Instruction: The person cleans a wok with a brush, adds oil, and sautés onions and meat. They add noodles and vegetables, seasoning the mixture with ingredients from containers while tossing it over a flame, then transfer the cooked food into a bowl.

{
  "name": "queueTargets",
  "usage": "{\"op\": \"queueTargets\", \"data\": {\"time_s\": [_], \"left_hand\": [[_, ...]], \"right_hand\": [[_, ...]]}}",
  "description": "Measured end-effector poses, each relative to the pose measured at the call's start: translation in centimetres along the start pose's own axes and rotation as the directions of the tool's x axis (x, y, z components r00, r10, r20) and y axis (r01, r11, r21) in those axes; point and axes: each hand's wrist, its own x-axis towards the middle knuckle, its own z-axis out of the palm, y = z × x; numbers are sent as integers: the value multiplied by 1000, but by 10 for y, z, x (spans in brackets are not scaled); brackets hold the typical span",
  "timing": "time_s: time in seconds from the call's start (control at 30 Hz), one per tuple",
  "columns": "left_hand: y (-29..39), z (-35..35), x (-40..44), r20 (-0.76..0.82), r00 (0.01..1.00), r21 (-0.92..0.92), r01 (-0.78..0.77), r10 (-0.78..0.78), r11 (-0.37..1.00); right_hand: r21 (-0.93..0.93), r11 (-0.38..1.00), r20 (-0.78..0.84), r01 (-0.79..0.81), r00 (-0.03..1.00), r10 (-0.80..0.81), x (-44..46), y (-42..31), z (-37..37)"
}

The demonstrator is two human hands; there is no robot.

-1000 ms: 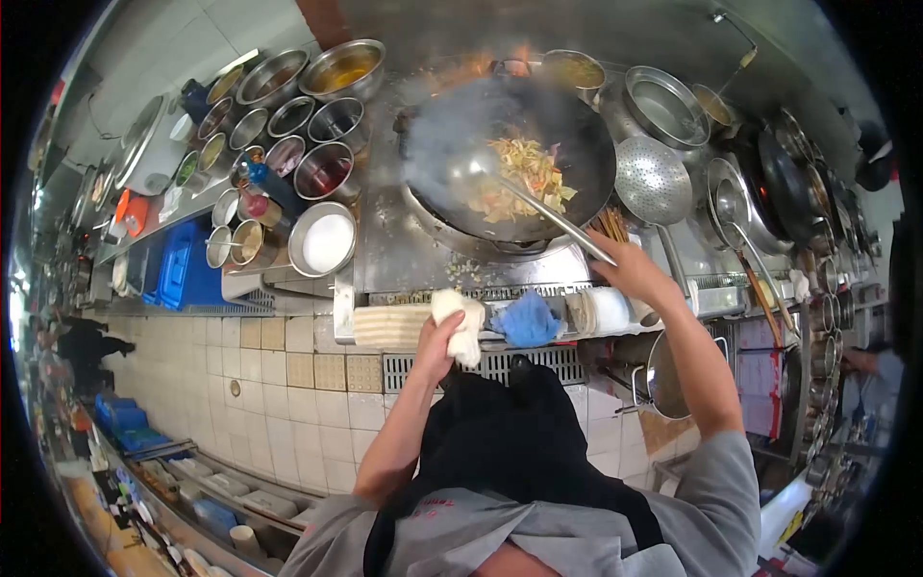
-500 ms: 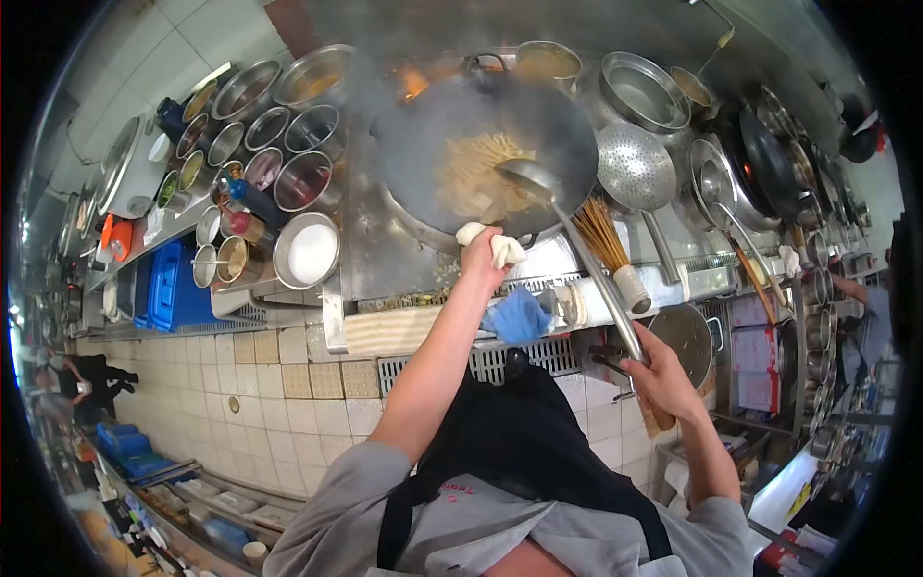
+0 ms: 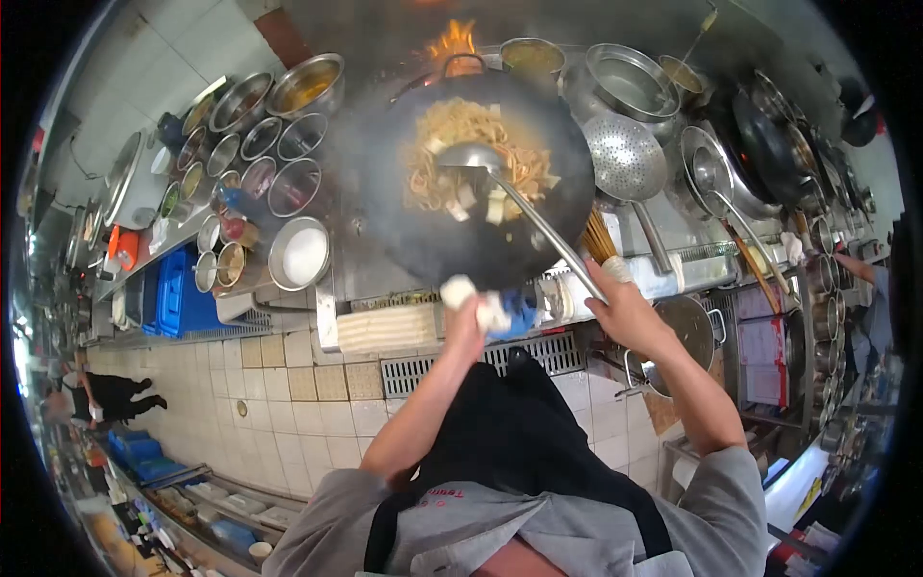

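My left hand (image 3: 465,332) is closed around a folded white cloth (image 3: 490,310) at the near rim of a large dark wok (image 3: 452,252); any handle beneath the cloth is hidden. Noodles with pale chunks (image 3: 428,178) lie in the wok, some heaped toward its far side, under steam. My right hand (image 3: 630,315) grips the shaft of a long metal ladle (image 3: 543,223). The ladle's bowl rests among the noodles near the wok's middle.
Flames (image 3: 454,40) rise behind the wok. Ingredient bowls and a white-filled bowl (image 3: 300,254) stand at left. To the right are a perforated strainer (image 3: 625,159), a bamboo brush (image 3: 600,238) and a pot (image 3: 687,332). Another person (image 3: 111,396) is at far left.
The wok has come closer to my body, with my left hand and cloth lower. The noodles have shifted and spread toward its far side. My right hand and the ladle have moved forward; flames are higher.
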Motion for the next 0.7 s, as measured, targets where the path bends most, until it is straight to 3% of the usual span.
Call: {"op": "queueTargets", "data": {"time_s": [0.03,0.13,0.17,0.27,0.3,0.33,0.37,0.4,0.47,0.5,0.6,0.67,0.7], "left_hand": [[-21,-25,-12,-2,1000,3,20,-20,1000],[9,-7,-59,-14,992,-27,122,-123,992],[29,10,-61,-10,994,-44,110,-111,993],[91,65,-24,-9,980,-123,195,-198,973],[93,67,0,64,982,-81,183,-178,980],[83,59,22,137,977,-37,170,-163,985],[68,48,30,195,974,-12,123,-119,992],[46,33,35,150,985,-8,84,-81,996],[22,17,-3,15,1000,12,-4,3,1000],[13,1,-17,49,999,21,3,-4,1000],[41,14,-47,34,997,-16,74,-74,997],[64,27,-13,46,972,-84,234,-231,969],[68,30,15,83,976,-40,206,-202,978]], "right_hand": [[3,1000,6,-10,1000,10,-1,-4,-1],[87,994,86,-60,995,53,-10,-26,-18],[111,991,44,71,996,-76,-16,-21,-21],[339,853,410,-396,878,245,-16,-45,-54],[382,856,393,-349,899,192,-10,-37,-51],[246,894,376,-376,887,269,0,-25,-47],[161,971,205,-178,968,144,9,-7,-31],[32,999,38,20,999,-21,18,7,-18],[-109,989,-51,-99,994,94,27,-1,-3],[-71,992,-50,-100,994,97,24,-7,-3],[25,991,-81,129,989,-126,-1,-9,-12],[180,984,28,21,999,-27,-16,-17,-19],[291,932,212,-218,964,160,-26,-48,-42]]}}
